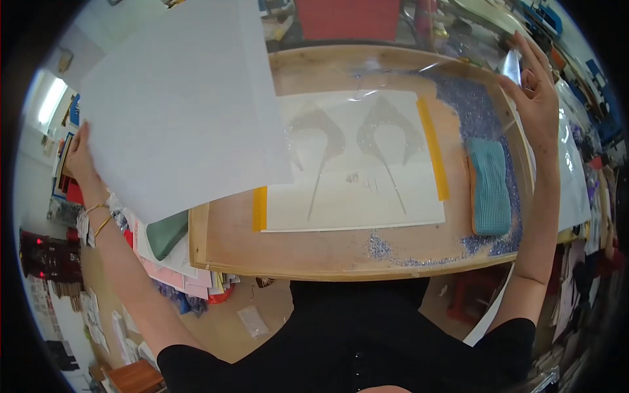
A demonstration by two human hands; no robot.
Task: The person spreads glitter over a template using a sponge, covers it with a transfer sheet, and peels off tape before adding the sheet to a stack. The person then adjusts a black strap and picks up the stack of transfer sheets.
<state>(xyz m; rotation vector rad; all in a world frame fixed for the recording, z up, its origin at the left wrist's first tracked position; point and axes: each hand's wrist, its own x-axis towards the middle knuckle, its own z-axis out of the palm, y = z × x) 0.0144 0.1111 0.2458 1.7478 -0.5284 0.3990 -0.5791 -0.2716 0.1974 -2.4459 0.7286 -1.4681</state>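
Note:
My left hand is closed on the left edge of a large white sheet, raised over the left part of a wooden tray. At the upper right, my right hand pinches the edge of a clear plastic film, whose glare shows above the tray. In the tray lies a white template card with two curved, sparkly shapes and yellow tape strips at its sides. The white sheet hides the card's upper left. A teal padded block sits among blue-purple glittery grains.
Beyond the tray stands a red box. A green pad and pink papers are at the tray's left. Plastic-wrapped goods and piled materials crowd the right side. A small clear bag lies on the floor.

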